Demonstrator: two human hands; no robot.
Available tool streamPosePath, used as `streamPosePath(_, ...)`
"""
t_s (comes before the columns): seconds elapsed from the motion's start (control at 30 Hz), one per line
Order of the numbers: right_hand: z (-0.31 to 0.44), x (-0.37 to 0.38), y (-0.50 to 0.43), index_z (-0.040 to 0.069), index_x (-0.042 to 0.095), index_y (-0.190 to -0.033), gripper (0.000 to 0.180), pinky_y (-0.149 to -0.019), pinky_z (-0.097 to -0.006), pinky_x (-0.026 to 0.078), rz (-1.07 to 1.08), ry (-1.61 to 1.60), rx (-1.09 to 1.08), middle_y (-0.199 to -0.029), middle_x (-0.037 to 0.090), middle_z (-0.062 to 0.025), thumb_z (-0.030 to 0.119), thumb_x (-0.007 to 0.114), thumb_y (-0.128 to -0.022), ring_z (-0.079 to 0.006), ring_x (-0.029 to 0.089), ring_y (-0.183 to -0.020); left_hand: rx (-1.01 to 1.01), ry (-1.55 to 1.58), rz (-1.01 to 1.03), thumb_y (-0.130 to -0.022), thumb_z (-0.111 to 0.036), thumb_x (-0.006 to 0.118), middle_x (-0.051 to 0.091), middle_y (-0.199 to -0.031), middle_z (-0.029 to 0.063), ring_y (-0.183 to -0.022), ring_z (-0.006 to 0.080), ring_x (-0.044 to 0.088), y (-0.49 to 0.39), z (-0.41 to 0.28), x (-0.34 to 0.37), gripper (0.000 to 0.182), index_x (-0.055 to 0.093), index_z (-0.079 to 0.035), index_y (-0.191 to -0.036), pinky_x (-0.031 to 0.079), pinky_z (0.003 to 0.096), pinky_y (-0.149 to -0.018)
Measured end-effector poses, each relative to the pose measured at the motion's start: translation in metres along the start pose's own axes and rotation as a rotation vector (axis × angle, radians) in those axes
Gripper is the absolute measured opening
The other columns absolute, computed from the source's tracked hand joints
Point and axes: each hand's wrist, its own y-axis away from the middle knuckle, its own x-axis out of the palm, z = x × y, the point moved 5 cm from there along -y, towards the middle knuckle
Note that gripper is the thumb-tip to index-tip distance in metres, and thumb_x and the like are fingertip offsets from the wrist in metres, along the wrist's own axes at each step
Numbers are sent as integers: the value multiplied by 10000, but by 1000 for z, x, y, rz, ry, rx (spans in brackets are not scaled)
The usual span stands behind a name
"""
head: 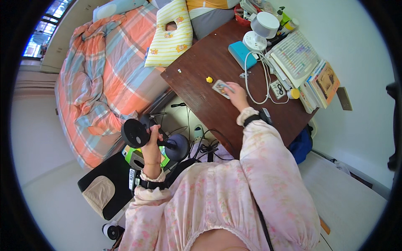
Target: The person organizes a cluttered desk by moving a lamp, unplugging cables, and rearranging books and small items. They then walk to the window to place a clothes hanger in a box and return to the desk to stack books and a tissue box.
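Note:
My left hand [152, 144] is wrapped around the stem of a black device with a round head [135, 133] and a disc-shaped base [177, 147]. It is held off the table, beside the bed; its exact kind is unclear. Over the brown wooden table [207, 106], my right hand [237, 95] has its fingers on a small picture card [222, 89]. Whether the card is pinched or only pressed to the table I cannot tell. Just past the card sits a small yellow figure [209, 79].
A blue box [242, 55], a white lamp-like device [264, 26] and a looped white cable [247, 78] occupy the table's far side. Books [323, 83] line the wall. Left are a plaid-covered bed [125, 53] and a striped pillow [169, 40]. Black cables [207, 147] hang by my lap.

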Motion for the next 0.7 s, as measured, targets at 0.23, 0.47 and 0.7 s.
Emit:
streamPosePath(0.23,-4,109,-44,45,677,-833,139,-869,-393,424,177,381,22,-1141,587,-133,151,622,-762,-315,518,-1044,-109,20,-108,-872,-129,594,533,-717,15,-587,88,461,-1,21,-47,147,595,14,-910,377,224,-575)
streamPosePath(0.47,-17,90,-36,25,676,-818,151,-840,-399,431,16,287,69,-1019,615,-151,151,654,-739,-320,549,-959,-88,-11,-125,-906,-163,554,476,-645,-8,-584,83,446,-16,21,-72,188,576,18,-952,375,220,-591)
streamPosePath(0.7,-69,-63,-17,-20,637,-888,166,-685,-253,483,-416,-588,398,-891,647,-48,141,610,-860,-120,596,-735,-105,2,-45,-900,-153,563,473,-665,-13,-586,76,441,-37,17,-42,182,571,23,-945,383,222,-593)
